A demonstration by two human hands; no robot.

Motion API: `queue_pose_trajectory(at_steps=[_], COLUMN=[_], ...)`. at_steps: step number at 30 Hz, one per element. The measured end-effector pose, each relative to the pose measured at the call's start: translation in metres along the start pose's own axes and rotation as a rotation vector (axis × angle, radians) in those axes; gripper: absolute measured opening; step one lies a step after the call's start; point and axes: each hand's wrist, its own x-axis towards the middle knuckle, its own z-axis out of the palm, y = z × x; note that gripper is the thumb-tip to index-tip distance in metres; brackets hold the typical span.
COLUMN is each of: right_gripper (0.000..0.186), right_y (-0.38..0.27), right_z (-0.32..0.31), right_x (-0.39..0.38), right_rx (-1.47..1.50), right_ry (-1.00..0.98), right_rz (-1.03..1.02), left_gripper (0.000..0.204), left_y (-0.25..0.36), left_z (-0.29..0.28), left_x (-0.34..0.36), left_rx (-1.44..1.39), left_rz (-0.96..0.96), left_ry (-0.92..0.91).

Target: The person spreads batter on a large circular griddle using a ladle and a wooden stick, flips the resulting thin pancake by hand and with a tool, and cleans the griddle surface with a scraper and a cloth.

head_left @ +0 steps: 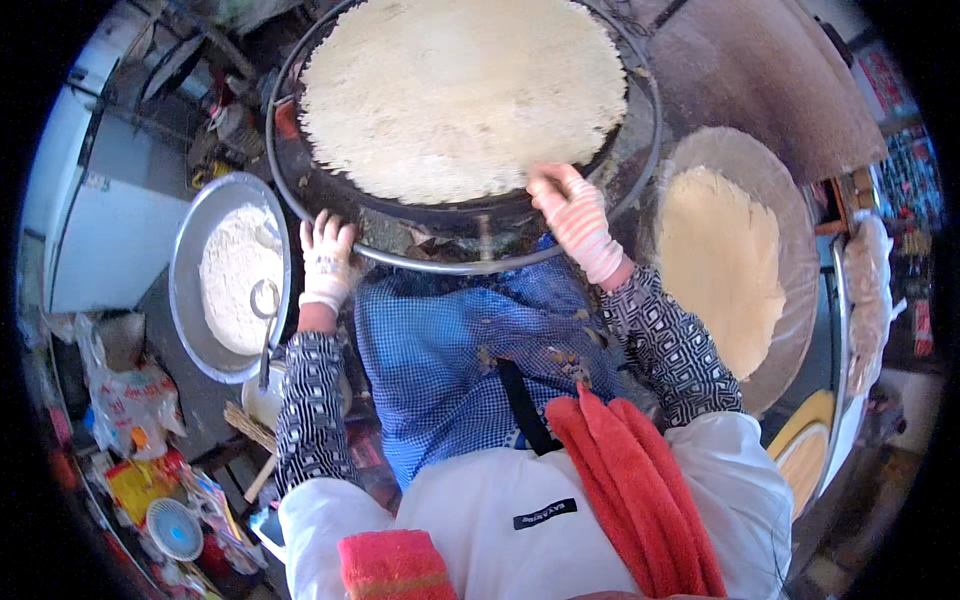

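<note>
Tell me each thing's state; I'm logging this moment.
Large round flatbread: spread flat across the griddle.
Left hand: gloved, resting on the griddle's rim.
Right hand: gloved, fingers at the flatbread's edge.
Metal basin: holds white batter, ladle inside.
Folded flatbread: lying on the side tray.

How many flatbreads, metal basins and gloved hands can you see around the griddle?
Flatbreads: 2, a large one on the griddle and a finished one at right.
Metal basins: 1, the flour basin at left.
Gloved hands: 2, left hand and right hand.
Total: 5
</note>
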Motion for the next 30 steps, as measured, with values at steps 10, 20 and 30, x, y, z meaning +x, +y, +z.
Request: queue_pose_trajectory(at_steps=[10, 20, 30], right_gripper=[0.065, 0.047, 0.011], right_y=[-0.031, -0.027, -0.056], right_z=[0.109, 0.099, 0.005], right_x=[0.02, 0.07, 0.127], right_rx=[-1.112, -1.396, -1.138], right_ry=[-0.285, -0.386, -0.018], right_rz=[-0.476, -0.389, -0.856], left_gripper=[0.033, 0.064, 0.02], left_y=[0.089, 0.098, 0.011], left_z=[-0.002, -0.037, -0.073], left_x=[-0.008, -0.008, 0.148], left_rx=[-0.242, -0.546, 0.062], left_rz=[0.06, 0.125, 0.043], left_ry=[-0.032, 0.163, 0.148])
